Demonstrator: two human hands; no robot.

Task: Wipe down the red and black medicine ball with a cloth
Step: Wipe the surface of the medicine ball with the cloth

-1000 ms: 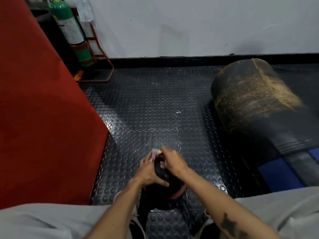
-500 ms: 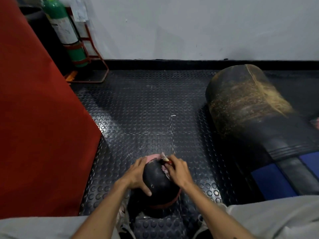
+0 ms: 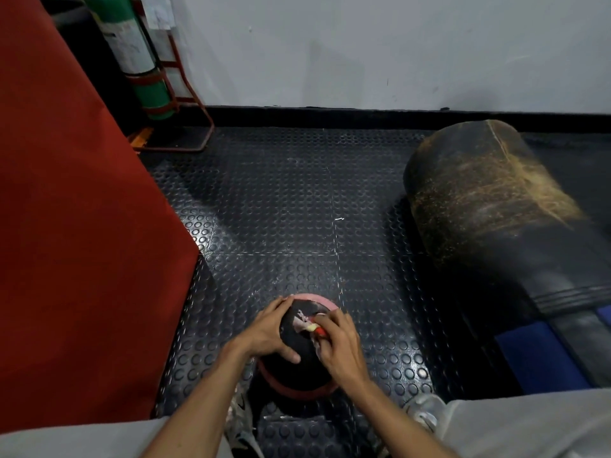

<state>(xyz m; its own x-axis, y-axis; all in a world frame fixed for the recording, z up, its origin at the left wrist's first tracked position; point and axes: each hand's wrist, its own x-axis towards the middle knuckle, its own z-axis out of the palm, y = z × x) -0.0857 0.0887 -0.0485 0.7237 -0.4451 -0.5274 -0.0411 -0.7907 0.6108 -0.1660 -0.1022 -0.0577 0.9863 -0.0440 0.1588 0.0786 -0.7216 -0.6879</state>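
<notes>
head view, left to right.

large red padded block (image 3: 76,206): fills the left side, its lower edge close to the ball's left. green gas cylinder in a red metal stand (image 3: 139,57): far corner, well apart from the work.

left hand (image 3: 269,332): spread over the left and near face of the round red and black medicine ball (image 3: 297,355), fingers apart and lying on the surface, thumb low on the front. steadies rather than grips.

ball: on the black studded rubber floor (image 3: 281,206) between the person's feet, pale red band at the far rim, darker red band at the near base.

change since half a second back: the ball's black face shows more toward the camera and the right hand has slid from the far rim down onto the upper right face. judgement: wiping is under way, and the ball is being turned to bring fresh surface up; the near lower band looks not yet reached.

right hand (image 3: 340,348): fingers curled together, clamped on a small pale pink cloth (image 3: 305,320) with a yellow and red spot showing at its edge, pressed to the ball. how much cloth lies under the palm i cannot tell.

room: open floor beyond the ball toward the white wall. worn black cylindrical punching bag with a blue band (image 3: 496,233) lies on the right, apart from the ball. judgement: rolling forward is free; sideways the block crowds first.
</notes>
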